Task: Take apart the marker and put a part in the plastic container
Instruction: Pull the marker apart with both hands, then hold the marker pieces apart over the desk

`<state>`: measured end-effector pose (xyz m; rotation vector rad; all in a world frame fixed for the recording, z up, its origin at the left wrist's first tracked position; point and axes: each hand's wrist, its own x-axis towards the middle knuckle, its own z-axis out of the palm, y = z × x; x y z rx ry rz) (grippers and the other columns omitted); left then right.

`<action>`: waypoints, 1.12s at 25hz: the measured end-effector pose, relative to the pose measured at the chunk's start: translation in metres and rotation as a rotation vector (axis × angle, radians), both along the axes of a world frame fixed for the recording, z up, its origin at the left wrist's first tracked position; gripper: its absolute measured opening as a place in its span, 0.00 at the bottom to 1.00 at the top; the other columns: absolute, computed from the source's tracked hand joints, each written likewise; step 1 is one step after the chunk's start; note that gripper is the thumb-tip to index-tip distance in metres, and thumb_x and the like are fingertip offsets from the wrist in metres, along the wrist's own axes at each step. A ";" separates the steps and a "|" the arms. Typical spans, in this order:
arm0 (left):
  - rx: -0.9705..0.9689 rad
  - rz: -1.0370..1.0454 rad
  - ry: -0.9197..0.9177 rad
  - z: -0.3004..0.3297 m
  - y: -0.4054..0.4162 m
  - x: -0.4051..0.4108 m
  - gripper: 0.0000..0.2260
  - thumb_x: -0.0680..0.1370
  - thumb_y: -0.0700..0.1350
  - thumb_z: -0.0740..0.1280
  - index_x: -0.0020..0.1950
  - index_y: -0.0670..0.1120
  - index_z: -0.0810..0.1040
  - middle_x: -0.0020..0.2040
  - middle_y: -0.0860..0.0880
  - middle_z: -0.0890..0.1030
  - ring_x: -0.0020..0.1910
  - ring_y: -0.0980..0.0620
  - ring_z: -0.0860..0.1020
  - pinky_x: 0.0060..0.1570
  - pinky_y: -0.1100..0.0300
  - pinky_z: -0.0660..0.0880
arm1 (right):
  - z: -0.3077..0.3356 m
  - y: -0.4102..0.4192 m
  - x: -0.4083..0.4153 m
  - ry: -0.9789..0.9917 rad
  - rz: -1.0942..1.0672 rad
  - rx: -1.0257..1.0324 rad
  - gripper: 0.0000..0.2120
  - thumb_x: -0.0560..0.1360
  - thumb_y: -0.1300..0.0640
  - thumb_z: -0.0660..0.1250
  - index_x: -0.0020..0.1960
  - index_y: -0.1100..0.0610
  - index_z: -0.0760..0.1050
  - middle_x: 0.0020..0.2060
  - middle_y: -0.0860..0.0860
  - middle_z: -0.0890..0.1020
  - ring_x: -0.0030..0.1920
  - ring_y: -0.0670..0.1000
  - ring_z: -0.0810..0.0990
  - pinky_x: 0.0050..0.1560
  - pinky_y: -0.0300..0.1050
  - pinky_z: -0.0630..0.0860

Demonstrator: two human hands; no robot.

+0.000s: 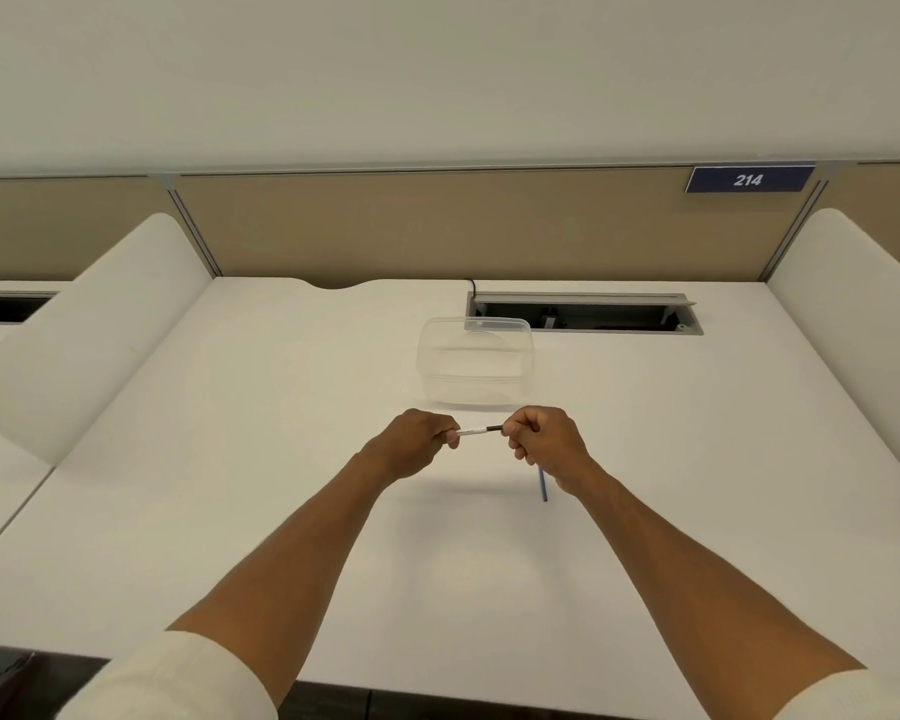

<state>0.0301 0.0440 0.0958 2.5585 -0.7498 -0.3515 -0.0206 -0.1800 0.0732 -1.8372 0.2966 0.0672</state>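
We hold the marker (480, 430) level between both hands, above the white bench (281, 459) and just short of the plastic container (475, 362), which sits at twelve o'clock from our knuckles. The left hand (417, 443) has its grip clamped on the nine o'clock end of the white barrel, and the right hand (544, 441) has its grip clamped on the dark section at the three o'clock end. We judge that the opposed hold is meant for pulling or twisting the two ends apart. Keeping the work close to the open container should make the drop-in a short reach toward twelve o'clock. A thin blue rod (543, 484) pokes out below the right hand toward six o'clock. It may be a part of the marker tucked in that palm, though we cannot tell whether it is held or lying on the bench. Both ends of the marker are buried in our fists, so any cap or tip is hidden, and the print on the barrel is too small to read. The container's clear walls are hard to trace against the bench, and it looks empty.
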 end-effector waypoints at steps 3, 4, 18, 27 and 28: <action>0.028 0.037 -0.018 -0.005 0.012 0.000 0.10 0.82 0.41 0.59 0.48 0.48 0.80 0.34 0.57 0.72 0.34 0.52 0.71 0.35 0.59 0.67 | 0.000 -0.011 -0.002 0.032 0.006 -0.008 0.07 0.74 0.60 0.70 0.37 0.56 0.82 0.29 0.50 0.82 0.28 0.48 0.78 0.28 0.39 0.73; 0.030 0.050 -0.030 -0.007 0.013 -0.001 0.10 0.82 0.41 0.59 0.48 0.48 0.80 0.35 0.57 0.72 0.36 0.51 0.71 0.36 0.59 0.67 | -0.001 -0.012 -0.003 0.048 0.004 -0.008 0.06 0.73 0.60 0.69 0.38 0.56 0.82 0.30 0.50 0.82 0.28 0.48 0.78 0.28 0.40 0.73; 0.078 0.151 -0.052 -0.027 0.007 -0.013 0.14 0.81 0.40 0.56 0.61 0.49 0.77 0.52 0.49 0.79 0.50 0.45 0.76 0.49 0.53 0.74 | -0.024 0.008 -0.005 0.191 -0.083 -0.261 0.03 0.71 0.63 0.67 0.40 0.57 0.77 0.37 0.49 0.80 0.39 0.52 0.78 0.33 0.41 0.72; 0.144 0.145 0.007 -0.036 0.014 -0.011 0.14 0.80 0.41 0.57 0.60 0.49 0.78 0.52 0.48 0.80 0.50 0.45 0.77 0.51 0.48 0.76 | -0.058 0.031 0.005 0.375 -0.155 -0.517 0.04 0.71 0.63 0.67 0.45 0.61 0.79 0.45 0.58 0.83 0.47 0.60 0.83 0.38 0.42 0.72; 0.147 0.149 0.014 -0.037 0.015 -0.010 0.14 0.80 0.41 0.57 0.60 0.49 0.78 0.52 0.48 0.80 0.50 0.45 0.77 0.51 0.48 0.77 | -0.060 0.032 0.006 0.381 -0.159 -0.522 0.04 0.72 0.62 0.67 0.46 0.61 0.79 0.46 0.58 0.83 0.47 0.60 0.83 0.39 0.42 0.73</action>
